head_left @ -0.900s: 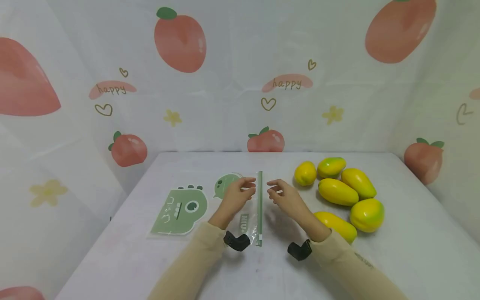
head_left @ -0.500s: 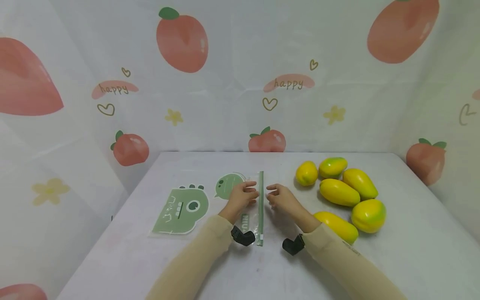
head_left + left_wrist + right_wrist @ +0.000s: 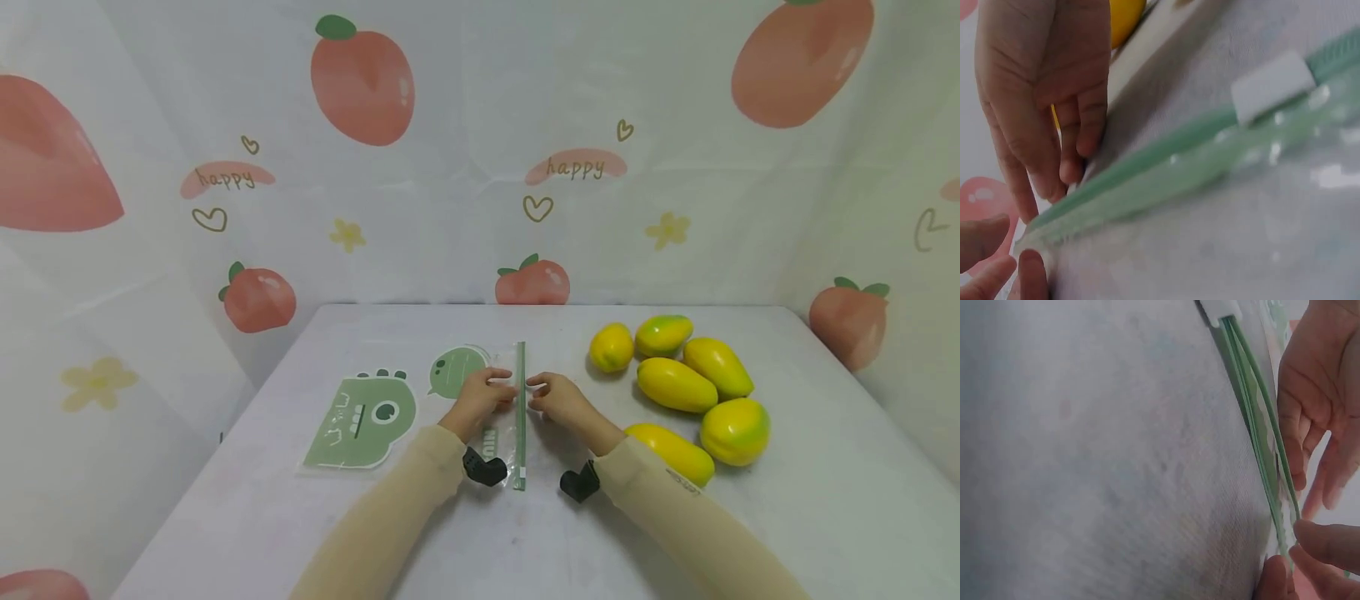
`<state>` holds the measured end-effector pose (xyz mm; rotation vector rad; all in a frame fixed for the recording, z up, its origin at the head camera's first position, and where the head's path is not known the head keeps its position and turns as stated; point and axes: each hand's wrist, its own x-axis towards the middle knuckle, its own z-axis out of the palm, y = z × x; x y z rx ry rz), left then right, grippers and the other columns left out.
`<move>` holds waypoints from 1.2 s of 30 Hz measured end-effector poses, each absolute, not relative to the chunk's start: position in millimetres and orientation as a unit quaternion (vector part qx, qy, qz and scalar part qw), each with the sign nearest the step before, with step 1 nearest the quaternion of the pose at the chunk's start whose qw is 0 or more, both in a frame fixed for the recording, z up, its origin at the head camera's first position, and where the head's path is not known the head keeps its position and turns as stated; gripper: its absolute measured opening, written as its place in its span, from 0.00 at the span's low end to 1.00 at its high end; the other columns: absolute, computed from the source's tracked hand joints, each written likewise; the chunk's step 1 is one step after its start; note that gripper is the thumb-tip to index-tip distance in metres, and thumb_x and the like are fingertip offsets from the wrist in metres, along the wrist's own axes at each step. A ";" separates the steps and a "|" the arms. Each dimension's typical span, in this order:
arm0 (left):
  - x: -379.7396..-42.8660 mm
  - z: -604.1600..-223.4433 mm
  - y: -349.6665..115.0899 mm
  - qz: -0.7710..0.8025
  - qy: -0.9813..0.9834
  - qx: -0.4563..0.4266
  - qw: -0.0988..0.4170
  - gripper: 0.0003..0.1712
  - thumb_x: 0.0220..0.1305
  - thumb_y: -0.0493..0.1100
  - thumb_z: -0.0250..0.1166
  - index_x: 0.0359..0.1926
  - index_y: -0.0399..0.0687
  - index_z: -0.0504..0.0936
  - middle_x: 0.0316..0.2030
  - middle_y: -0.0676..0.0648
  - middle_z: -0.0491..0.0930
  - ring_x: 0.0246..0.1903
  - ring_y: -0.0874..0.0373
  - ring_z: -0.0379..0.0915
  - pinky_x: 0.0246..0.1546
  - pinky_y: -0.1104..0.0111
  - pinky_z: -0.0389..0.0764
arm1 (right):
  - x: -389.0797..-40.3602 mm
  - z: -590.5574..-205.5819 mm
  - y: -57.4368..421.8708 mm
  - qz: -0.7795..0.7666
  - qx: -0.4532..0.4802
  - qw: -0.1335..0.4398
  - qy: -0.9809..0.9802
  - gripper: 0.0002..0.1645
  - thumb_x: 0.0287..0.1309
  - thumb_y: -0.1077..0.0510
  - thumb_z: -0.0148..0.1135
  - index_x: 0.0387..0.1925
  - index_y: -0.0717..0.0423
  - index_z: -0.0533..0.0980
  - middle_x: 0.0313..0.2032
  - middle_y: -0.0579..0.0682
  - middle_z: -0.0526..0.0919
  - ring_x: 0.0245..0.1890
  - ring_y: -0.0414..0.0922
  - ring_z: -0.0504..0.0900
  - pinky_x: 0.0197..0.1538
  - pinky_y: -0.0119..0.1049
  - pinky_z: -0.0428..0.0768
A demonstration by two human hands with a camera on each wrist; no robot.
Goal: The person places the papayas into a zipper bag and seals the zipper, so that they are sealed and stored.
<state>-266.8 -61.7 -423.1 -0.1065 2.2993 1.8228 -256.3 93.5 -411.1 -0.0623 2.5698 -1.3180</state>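
Observation:
A clear zip bag (image 3: 506, 433) with green cartoon prints lies flat on the table, its green zip strip (image 3: 521, 358) facing right. My left hand (image 3: 480, 400) hovers over the bag with loosely bent fingers close to the strip. From the other side my right hand (image 3: 564, 402) brings its fingertips to the strip. The white slider (image 3: 1272, 87) sits toward the strip's near end. In the right wrist view the two green zip edges (image 3: 1266, 456) stand slightly apart, and fingertips (image 3: 1329, 544) are at their far end. A firm grip is not visible.
Several yellow-green, mango-like fruits (image 3: 677, 384) lie on the right of the table (image 3: 825, 500), one of them (image 3: 675, 454) close beside the right forearm. Behind the table hangs a white cloth (image 3: 450, 208) printed with peaches. Dark wrist cameras (image 3: 486, 468) sit below both hands.
My right hand has moved left and slightly nearer, up to the zip strip. My left hand has come a little lower over the bag. The fruits have not moved.

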 end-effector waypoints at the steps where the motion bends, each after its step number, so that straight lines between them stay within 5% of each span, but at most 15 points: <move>1: -267.2 -423.9 -63.0 0.611 0.784 -0.034 0.105 0.23 0.58 0.35 0.67 0.55 0.36 0.77 0.37 0.42 0.82 0.29 0.61 0.79 0.37 0.71 0.82 | -257.4 -411.5 93.3 -0.449 -0.021 0.129 0.884 0.25 0.57 0.67 0.61 0.58 0.64 0.73 0.44 0.59 0.80 0.26 0.42 0.75 0.32 0.30 0.77; 9: -266.0 -424.8 -65.6 0.579 0.806 -0.037 0.117 0.23 0.56 0.39 0.70 0.53 0.40 0.79 0.37 0.43 0.84 0.32 0.59 0.83 0.39 0.69 0.82 | -260.1 -411.0 91.7 -0.413 -0.024 0.139 0.900 0.31 0.50 0.66 0.69 0.59 0.61 0.73 0.47 0.61 0.80 0.34 0.46 0.78 0.38 0.35 0.80; 19: -263.4 -424.2 -58.6 0.535 0.841 -0.027 0.072 0.23 0.50 0.43 0.75 0.46 0.39 0.81 0.22 0.49 0.81 0.21 0.64 0.73 0.25 0.76 0.71 | -260.3 -410.1 90.5 -0.404 -0.033 0.131 0.905 0.34 0.47 0.66 0.71 0.59 0.60 0.73 0.41 0.58 0.79 0.32 0.46 0.76 0.34 0.34 0.78; 36: -263.8 -420.7 -57.6 0.475 0.878 -0.017 0.055 0.25 0.48 0.48 0.76 0.46 0.43 0.81 0.18 0.50 0.80 0.18 0.64 0.72 0.23 0.75 0.70 | -261.9 -411.9 89.6 -0.400 -0.040 0.120 0.908 0.34 0.45 0.67 0.71 0.57 0.60 0.73 0.39 0.58 0.79 0.32 0.47 0.76 0.34 0.34 0.76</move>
